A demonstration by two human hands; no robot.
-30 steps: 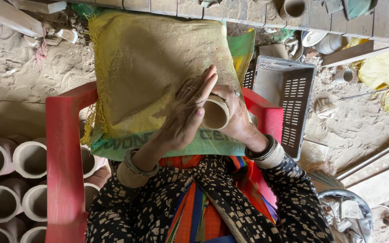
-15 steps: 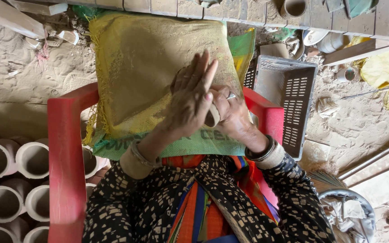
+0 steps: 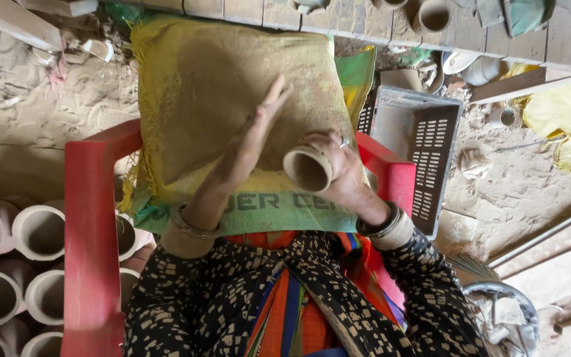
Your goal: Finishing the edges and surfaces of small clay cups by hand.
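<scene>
My right hand [image 3: 342,168] grips a small brown clay cup [image 3: 308,168], its open mouth facing me. My left hand [image 3: 249,142] is flat with fingers stretched out, lifted off the cup and held just to its left. Both hands hover over a yellow-green woven sack [image 3: 232,92] spread across my lap. I sit in a red plastic chair [image 3: 90,218].
Several clay pots [image 3: 38,231] lie stacked on their sides at the lower left. A grey perforated plastic crate [image 3: 418,135] stands to the right of the chair. More clay cups [image 3: 434,14] sit on a brick ledge at the top. Yellow sheeting [image 3: 566,119] lies at the right on sandy ground.
My left hand was pressed over the cup's mouth; it has now lifted away to the left, uncovering the cup's open end.
</scene>
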